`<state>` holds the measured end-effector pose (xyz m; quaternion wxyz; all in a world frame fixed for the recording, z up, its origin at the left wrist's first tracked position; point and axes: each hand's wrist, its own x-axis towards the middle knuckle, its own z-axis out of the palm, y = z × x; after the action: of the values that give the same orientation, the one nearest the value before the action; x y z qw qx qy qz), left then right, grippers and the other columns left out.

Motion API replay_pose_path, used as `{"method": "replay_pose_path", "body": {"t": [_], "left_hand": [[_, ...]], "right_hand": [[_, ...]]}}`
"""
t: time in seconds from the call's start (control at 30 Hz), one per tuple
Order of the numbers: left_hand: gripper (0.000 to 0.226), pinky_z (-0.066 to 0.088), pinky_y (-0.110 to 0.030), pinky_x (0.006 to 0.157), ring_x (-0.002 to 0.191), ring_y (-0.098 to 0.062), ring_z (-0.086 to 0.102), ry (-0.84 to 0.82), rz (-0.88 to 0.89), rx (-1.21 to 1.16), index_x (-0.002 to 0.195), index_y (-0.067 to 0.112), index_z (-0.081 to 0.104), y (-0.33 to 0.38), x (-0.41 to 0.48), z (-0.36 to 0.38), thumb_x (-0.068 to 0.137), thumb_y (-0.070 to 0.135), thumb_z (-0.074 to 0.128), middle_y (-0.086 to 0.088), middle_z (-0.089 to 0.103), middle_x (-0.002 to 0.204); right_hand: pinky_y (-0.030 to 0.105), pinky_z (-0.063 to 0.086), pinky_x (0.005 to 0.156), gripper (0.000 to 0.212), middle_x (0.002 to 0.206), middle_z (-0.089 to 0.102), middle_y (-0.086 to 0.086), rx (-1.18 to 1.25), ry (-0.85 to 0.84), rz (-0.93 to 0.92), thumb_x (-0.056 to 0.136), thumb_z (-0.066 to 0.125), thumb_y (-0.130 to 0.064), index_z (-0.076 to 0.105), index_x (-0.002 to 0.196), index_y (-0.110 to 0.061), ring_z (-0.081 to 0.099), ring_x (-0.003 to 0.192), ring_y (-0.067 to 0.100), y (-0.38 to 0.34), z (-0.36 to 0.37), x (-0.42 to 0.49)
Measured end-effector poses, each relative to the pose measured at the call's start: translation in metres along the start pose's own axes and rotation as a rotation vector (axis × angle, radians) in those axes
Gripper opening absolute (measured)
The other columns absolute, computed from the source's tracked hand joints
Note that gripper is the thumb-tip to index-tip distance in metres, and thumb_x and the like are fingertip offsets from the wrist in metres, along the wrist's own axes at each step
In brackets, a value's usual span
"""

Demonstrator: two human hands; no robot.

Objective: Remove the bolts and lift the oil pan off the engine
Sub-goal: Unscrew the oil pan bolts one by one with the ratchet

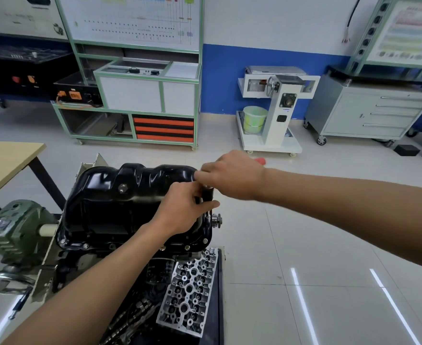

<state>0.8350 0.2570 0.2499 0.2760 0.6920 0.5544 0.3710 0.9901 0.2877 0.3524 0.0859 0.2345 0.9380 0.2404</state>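
Far left: a wooden desk [5, 165], with a green gear unit [15, 230] nearer to you and below it.

Centre left: the oil pan [120, 207], glossy black, sits on top of the engine [75, 262] with its flange seated. Bolts [85, 244] show in the near edge of the flange. A drain plug [122, 188] is in the far wall of the pan.

Centre: your left hand [182, 205] reaches over the near right part of the pan. Its grip is clamped round the shaft of a black-handled tool [208, 195], which stands upright at the pan's right edge. The tool's lower tip meets the flange there; what it engages is too small to tell.

Just right of that: your right hand [232, 175] comes in from the right, its grip clamped over the top end of the same tool.

Near, below the pan's right corner: a bare aluminium cylinder head [190, 290] lies flat beside the engine
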Motion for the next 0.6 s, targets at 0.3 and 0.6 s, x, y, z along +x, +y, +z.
{"method": "replay_pose_path", "body": {"t": [0.3,0.6], "left_hand": [[0.021,0.045,-0.019,0.054,0.054,-0.004,0.059,0.082,0.059,-0.067,0.072,0.034,0.068,-0.003,-0.003,0.008,0.082,0.028,0.086,0.017,0.068,0.064],[0.006,0.05,-0.015,0.058,0.056,-0.004,0.065,-0.152,-0.016,-0.122,0.09,0.018,0.073,-0.003,0.001,-0.005,0.09,0.019,0.078,0.018,0.073,0.076]], "right_hand": [[0.021,0.038,0.037,0.012,0.07,0.067,0.002,0.441,-0.507,0.333,0.084,0.07,-0.01,0.063,0.075,-0.012,0.066,0.061,0.02,-0.007,-0.026,0.015],[0.04,0.041,0.089,0.019,0.106,0.066,-0.004,-0.069,-0.031,-0.146,0.098,0.053,-0.016,0.063,0.112,-0.025,0.055,0.104,0.022,0.006,-0.01,0.015]]}}
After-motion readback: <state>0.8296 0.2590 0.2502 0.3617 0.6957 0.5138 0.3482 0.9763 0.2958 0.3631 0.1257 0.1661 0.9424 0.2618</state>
